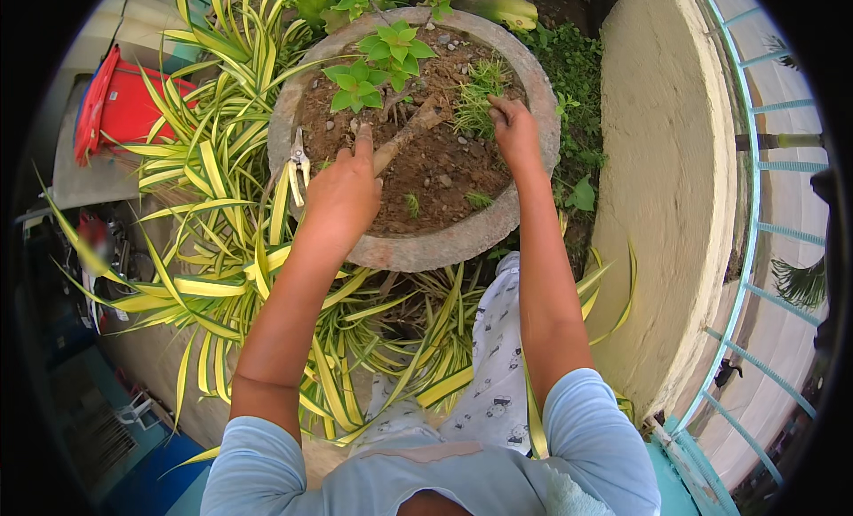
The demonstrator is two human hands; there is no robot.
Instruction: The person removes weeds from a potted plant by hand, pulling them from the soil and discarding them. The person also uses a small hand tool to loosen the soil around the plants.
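Note:
In front of me is a round concrete planter (426, 253) filled with brown soil (460, 176). My left hand (346, 189) is wrapped around the handle of a soil-caked hand trowel (406, 133), its index finger stretched along the soil. The trowel's blade points away, up and to the right. With bent fingers, my right hand (516, 133) touches a tuft of grass (483, 93) at the planter's right side; whether it pinches any blades cannot be made out. Pruning shears (298, 169) with pale handles rest on the left rim. A leafy green shrub (383, 63) grows from the soil.
Yellow-and-green striped leaves (213, 203) crowd the planter's left and near sides. A low concrete wall (660, 183) and a light-blue metal railing (753, 143) run along the right. A red object (130, 103) stands at upper left. Small grass sprouts (412, 204) and pebbles dot the soil.

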